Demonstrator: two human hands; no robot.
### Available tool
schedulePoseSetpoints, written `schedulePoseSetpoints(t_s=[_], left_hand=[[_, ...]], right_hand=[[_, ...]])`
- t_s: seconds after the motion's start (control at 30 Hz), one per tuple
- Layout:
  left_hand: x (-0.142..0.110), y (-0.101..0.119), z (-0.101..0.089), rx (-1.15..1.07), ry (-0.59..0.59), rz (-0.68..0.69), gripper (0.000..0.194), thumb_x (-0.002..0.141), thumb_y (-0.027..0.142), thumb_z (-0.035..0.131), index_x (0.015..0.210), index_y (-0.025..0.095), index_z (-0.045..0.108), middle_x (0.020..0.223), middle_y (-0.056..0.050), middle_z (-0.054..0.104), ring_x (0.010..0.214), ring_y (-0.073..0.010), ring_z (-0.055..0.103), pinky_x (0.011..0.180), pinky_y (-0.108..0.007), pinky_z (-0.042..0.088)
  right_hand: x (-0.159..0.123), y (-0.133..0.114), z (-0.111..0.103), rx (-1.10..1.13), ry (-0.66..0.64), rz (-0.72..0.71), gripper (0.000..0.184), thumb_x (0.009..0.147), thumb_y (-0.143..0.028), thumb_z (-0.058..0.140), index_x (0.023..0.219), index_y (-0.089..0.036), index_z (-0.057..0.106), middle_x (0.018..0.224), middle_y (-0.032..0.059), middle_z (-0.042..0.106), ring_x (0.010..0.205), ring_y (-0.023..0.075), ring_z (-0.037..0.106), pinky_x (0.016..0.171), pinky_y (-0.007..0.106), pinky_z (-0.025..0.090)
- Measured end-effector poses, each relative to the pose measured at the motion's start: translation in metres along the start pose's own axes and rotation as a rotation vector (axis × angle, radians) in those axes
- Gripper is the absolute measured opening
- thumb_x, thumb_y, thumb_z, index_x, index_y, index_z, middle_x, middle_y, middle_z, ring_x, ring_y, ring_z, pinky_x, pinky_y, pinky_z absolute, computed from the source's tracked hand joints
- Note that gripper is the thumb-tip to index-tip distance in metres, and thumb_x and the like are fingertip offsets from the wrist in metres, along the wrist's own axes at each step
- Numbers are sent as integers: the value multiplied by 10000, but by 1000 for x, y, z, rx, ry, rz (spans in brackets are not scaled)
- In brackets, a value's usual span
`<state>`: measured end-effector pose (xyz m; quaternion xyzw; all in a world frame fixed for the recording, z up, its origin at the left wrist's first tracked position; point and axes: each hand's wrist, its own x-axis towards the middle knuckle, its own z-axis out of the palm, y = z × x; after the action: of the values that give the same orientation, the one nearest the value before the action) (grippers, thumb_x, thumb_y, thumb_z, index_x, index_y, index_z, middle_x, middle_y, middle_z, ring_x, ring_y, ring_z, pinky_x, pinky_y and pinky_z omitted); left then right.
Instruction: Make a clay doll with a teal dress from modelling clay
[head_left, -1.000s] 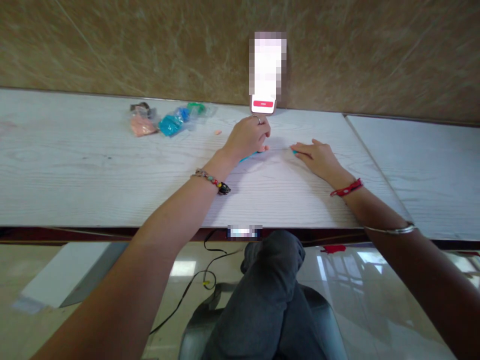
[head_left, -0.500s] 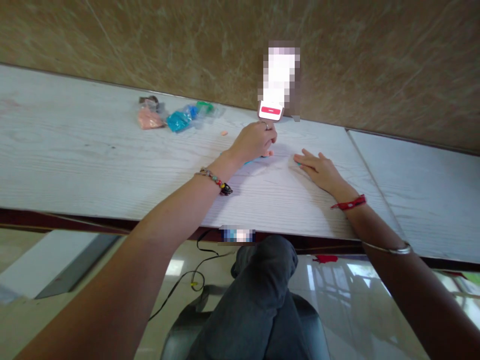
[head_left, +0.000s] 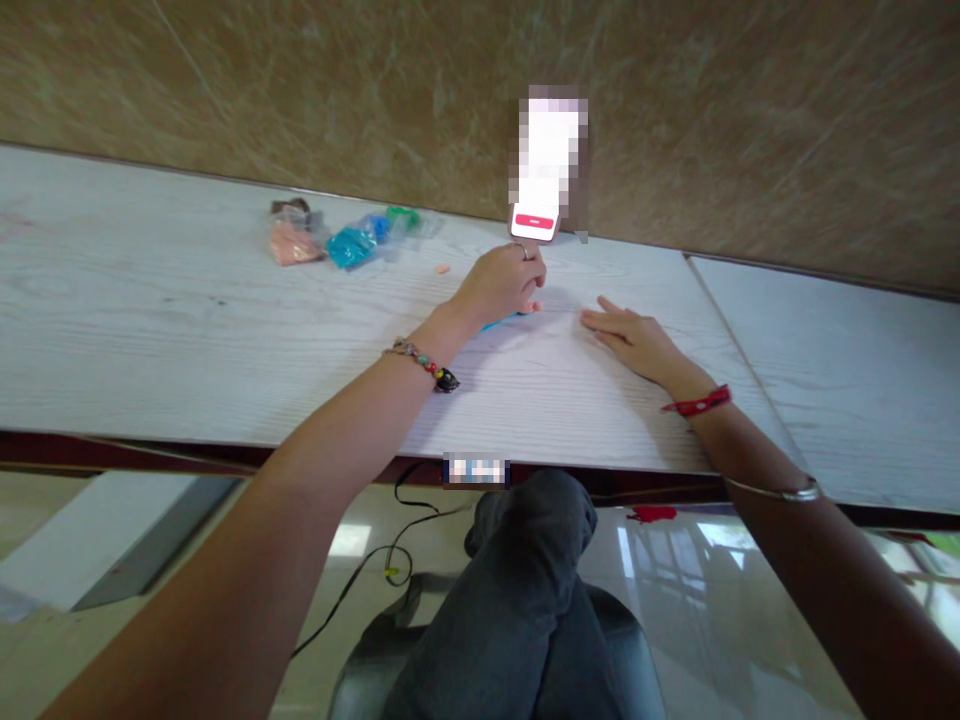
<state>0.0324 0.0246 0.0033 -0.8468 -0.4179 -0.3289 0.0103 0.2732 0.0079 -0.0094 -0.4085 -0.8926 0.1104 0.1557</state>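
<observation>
My left hand [head_left: 501,285] rests on the white table with its fingers curled in; what they grip is hidden beneath them. By its fingertips shows a small peach piece [head_left: 534,307] that looks like modelling clay. A thin blue piece [head_left: 496,322] pokes out under the same hand, mostly covered. To the right, my right hand [head_left: 632,336] lies low over the tabletop, fingers stretched and spread. Nothing shows at its fingertips now. A loose peach bit [head_left: 442,269] sits left of my left hand.
Clear bags stand at the back left: one with peach clay [head_left: 294,244], one with blue clay [head_left: 351,246], and a green one [head_left: 403,217]. A phone [head_left: 534,222] leans against the brown wall [head_left: 360,90]. The table's front edge and my legs [head_left: 517,590] are below.
The view has tilted and shifted a little. The small blue bit seen at my right fingertips earlier is now out of sight. My left hand keeps its place by the peach and blue pieces.
</observation>
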Motion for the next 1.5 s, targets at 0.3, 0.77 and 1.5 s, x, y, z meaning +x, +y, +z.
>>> schedulePoseSetpoints(t_s=[0.3, 0.77, 1.5], left_hand=[[0, 1, -1, -2, -16, 1, 221, 808, 110, 429, 728, 161, 628, 841, -50, 600, 826, -173, 563, 787, -341, 445], [-1, 0, -1, 58, -41, 45, 250, 817, 99, 414, 759, 143, 653, 864, -59, 613, 831, -160, 563, 766, -311, 449], [-1, 3, 0, 108, -102, 77, 243, 789, 66, 423, 749, 139, 651, 846, -58, 626, 831, -172, 576, 754, -312, 456]], right_hand=[[-3, 6, -2, 36, -52, -79, 351, 884, -180, 466, 1182, -268, 628, 1289, 19, 585, 1324, 265, 374, 1094, 572, 251], [-7, 13, -2, -1, -31, -26, 399, 894, -212, 447, 1277, -248, 552, 1358, 55, 520, 1330, 273, 362, 1090, 585, 243], [0, 7, -7, 32, 224, 30, 239, 744, -236, 644, 969, -207, 719, 909, 49, 720, 856, 228, 655, 787, 370, 511]])
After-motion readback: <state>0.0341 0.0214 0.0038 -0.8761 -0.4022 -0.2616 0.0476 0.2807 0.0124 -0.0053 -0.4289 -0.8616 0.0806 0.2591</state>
